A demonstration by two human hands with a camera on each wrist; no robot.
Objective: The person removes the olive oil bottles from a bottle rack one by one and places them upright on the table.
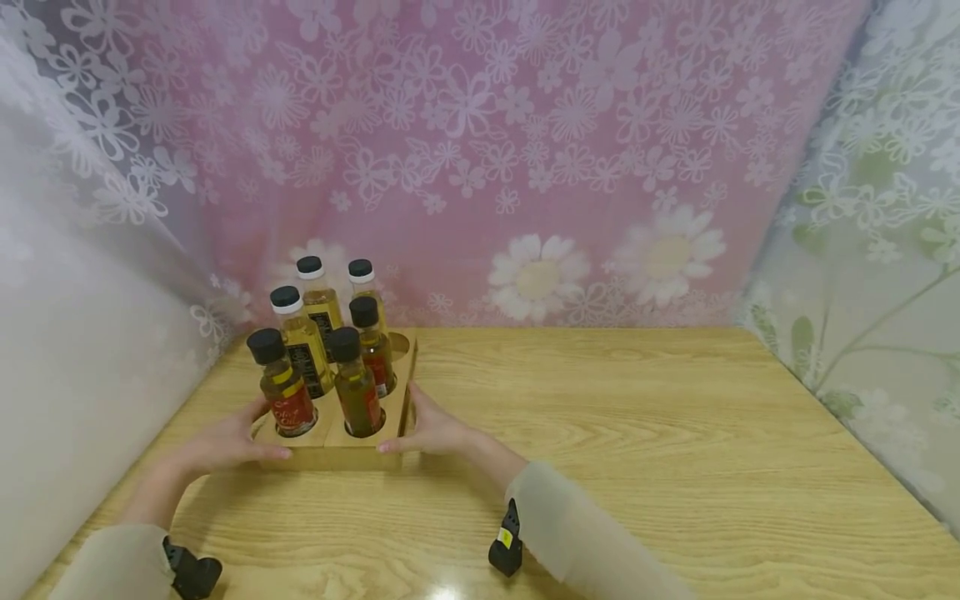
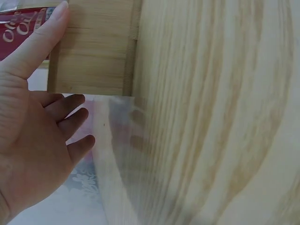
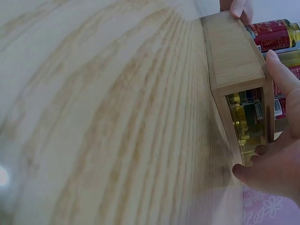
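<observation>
A wooden bottle rack (image 1: pixel 330 457) stands at the left of the table, several bottles upright in its round holes. My left hand (image 1: pixel 228 437) grips its front left corner, thumb along the front; in the left wrist view that thumb (image 2: pixel 40 44) lies by a red label. At the front right corner my right hand (image 1: pixel 435 427) holds the rack, thumb on the front and fingers along the side. Nearest the hands are a red-labelled olive oil bottle (image 1: pixel 291 404) and a black-capped bottle (image 1: pixel 358 396). Bottle bases show through the rack's open side in the right wrist view.
Behind the table hangs a pink flowered curtain (image 1: pixel 465 167). A pale curtain (image 1: pixel 90 292) borders the left side and another flowered one (image 1: pixel 885 317) the right. The wood-grain table (image 1: pixel 637 417) stretches to the right of the rack.
</observation>
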